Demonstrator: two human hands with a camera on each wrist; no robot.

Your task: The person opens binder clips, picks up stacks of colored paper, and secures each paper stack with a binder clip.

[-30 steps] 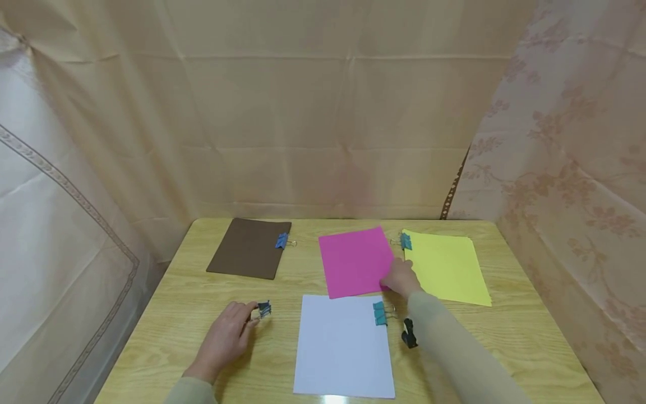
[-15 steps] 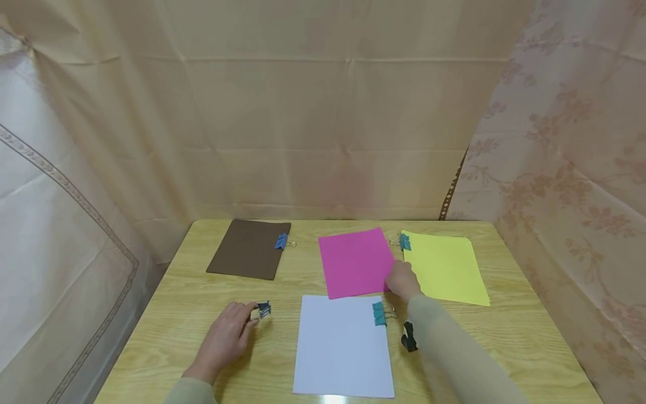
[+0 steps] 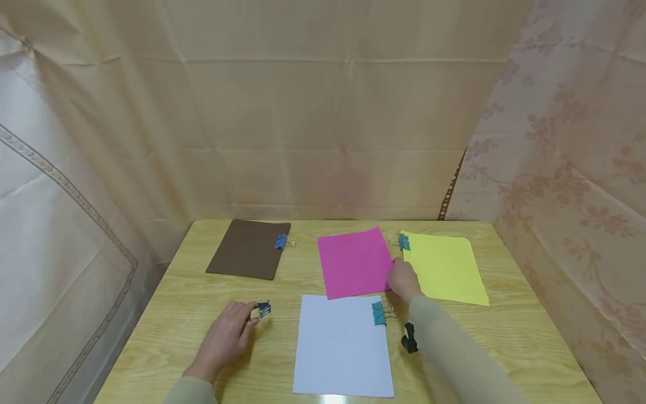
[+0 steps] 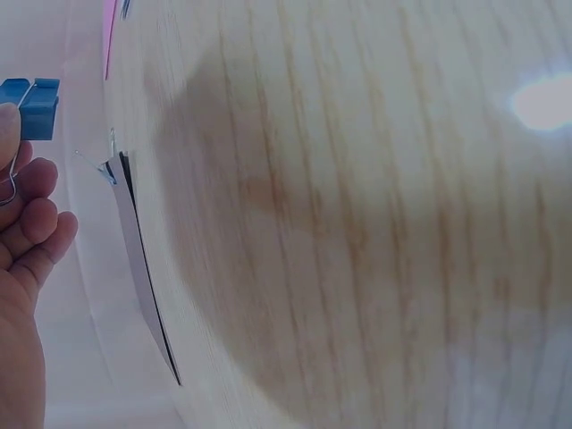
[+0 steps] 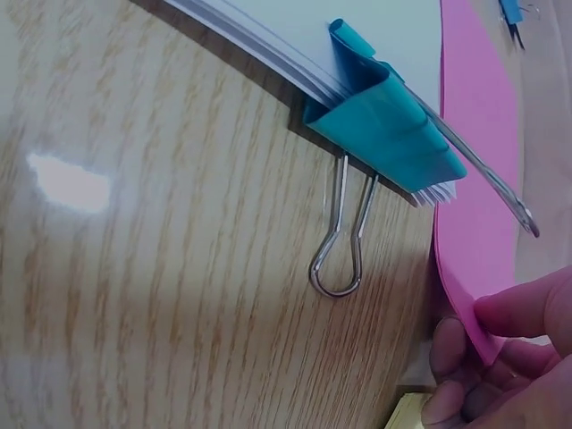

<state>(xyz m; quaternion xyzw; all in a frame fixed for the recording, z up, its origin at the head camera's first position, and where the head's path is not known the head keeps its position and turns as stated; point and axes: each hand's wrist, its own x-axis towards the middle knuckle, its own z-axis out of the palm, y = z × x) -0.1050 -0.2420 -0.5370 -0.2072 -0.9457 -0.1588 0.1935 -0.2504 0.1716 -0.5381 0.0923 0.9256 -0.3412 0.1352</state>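
My left hand (image 3: 224, 336) pinches a blue binder clip (image 3: 264, 309) by its wire handles over the left part of the table. In the left wrist view the clip (image 4: 36, 109) is held between thumb and fingers. With thumb on top and fingers beneath, my right hand (image 3: 404, 279) pinches the near right corner of a pink paper stack (image 3: 355, 264); the right wrist view shows this corner (image 5: 474, 313) slightly bent. Nearer to me lies a white paper stack (image 3: 343, 348), a teal binder clip (image 3: 378, 313) fastened on its right edge close to my right sleeve.
At the back left lies a brown stack (image 3: 249, 249) with a blue clip (image 3: 281, 241) on its right edge. A yellow stack (image 3: 446, 266) with a blue-teal clip (image 3: 404, 242) lies right of the pink one. A black object (image 3: 409, 338) shows at the right sleeve.
My right hand has shifted slightly to the right along the pink stack's corner. My left hand with the binder clip has stayed in place.
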